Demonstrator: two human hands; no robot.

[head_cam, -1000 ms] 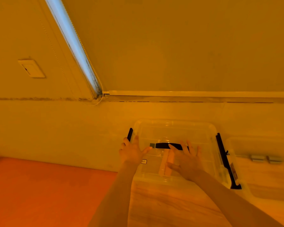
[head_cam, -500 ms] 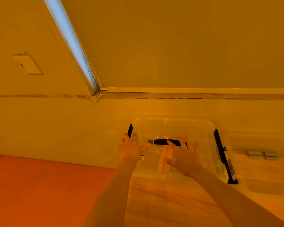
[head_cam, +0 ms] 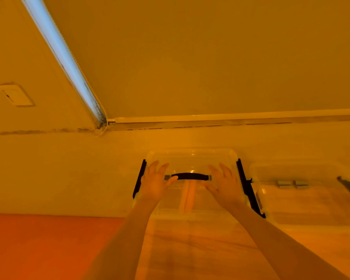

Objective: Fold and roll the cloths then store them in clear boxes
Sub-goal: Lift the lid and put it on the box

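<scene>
Storing step, I reckon: left hand (head_cam: 155,184) and right hand (head_cam: 223,185) lie flat, fingers straight, gripping nothing, on the lidded clear plastic box (head_cam: 192,158) by the wall. A pale rolled cloth (head_cam: 187,196) maybe inside. Next: snap the black side latches (head_cam: 248,186).

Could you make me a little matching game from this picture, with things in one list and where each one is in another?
Things:
1. black handle
2. left hand
3. second clear box
4. wall switch plate

Places:
a. upper left, on the wall
b. flat on the lidded clear box, near its left latch
c. in the middle of the lid, between the two hands
d. to the right of the lidded box

Pairs: 1-c, 2-b, 3-d, 4-a
</scene>
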